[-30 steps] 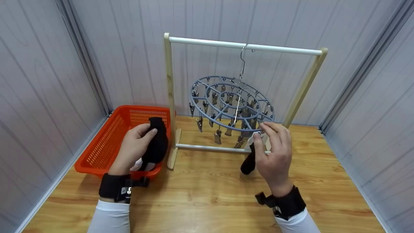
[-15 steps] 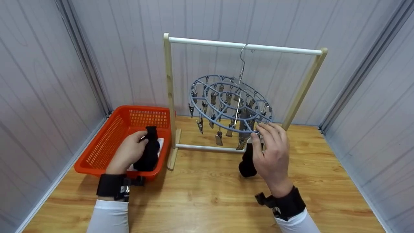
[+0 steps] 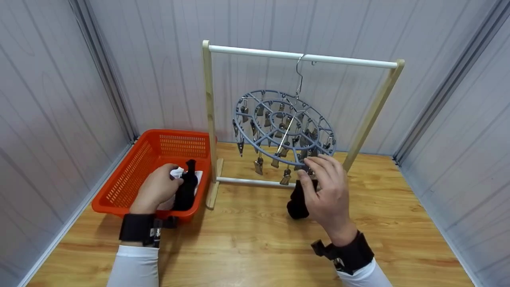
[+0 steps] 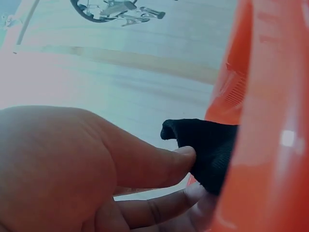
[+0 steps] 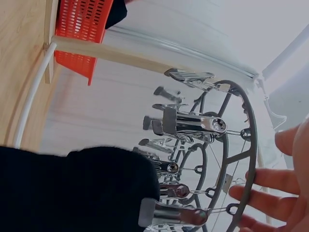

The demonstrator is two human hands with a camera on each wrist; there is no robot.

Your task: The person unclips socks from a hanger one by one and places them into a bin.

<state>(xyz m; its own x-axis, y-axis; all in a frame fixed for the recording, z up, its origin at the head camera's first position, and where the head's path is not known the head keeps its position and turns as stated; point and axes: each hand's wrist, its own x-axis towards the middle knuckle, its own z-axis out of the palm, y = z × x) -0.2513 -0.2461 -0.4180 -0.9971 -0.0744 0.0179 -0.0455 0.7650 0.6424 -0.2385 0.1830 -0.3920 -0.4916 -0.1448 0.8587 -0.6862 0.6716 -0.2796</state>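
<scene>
The left hand pinched a black sock inside the orange basket; the right hand, grip loosely spread, touched the round clip hanger beside a hung black sock. Steadying the ring would have helped.

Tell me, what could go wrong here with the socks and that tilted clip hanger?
The hanger hangs tilted from one hook, so it may swing as the right hand works at its rim. The black sock hangs from a single clip; a bump might drop it. The left hand pinches another sock in the basket; the white cloth beside it could come along.
</scene>
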